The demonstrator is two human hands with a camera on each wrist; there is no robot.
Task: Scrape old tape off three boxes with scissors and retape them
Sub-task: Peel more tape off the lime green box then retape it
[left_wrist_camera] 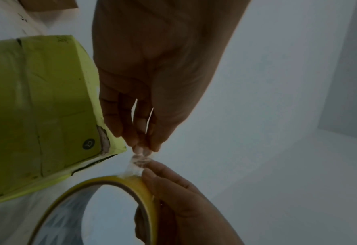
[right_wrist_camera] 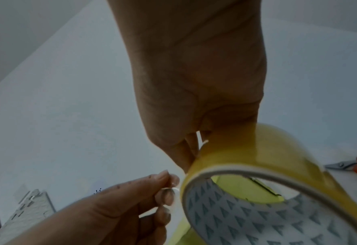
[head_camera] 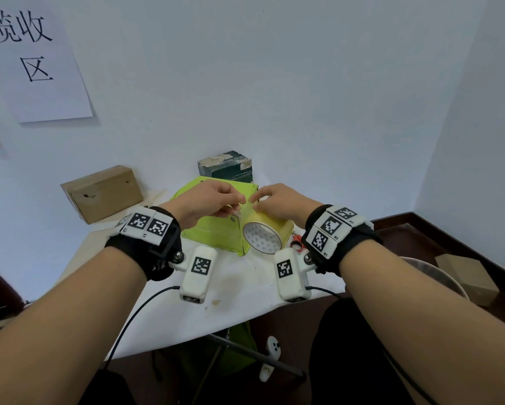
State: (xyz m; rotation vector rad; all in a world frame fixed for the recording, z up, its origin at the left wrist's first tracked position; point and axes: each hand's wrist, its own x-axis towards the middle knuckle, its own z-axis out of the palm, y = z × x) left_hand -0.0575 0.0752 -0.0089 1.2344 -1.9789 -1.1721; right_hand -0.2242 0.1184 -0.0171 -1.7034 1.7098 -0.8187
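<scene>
Two hands are working one tape roll (head_camera: pixel 267 233): right hand (head_camera: pixel 277 201) gripping it, left hand (head_camera: pixel 209 203) pinching the crumpled free end (left_wrist_camera: pixel 138 161), which is risking tearing or re-sticking.

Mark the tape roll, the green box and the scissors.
tape roll (head_camera: pixel 270 226): head view, yellow outer band.
green box (head_camera: pixel 213 233): head view, near side face.
scissors (right_wrist_camera: pixel 341 165): right wrist view, metal pivot.
</scene>
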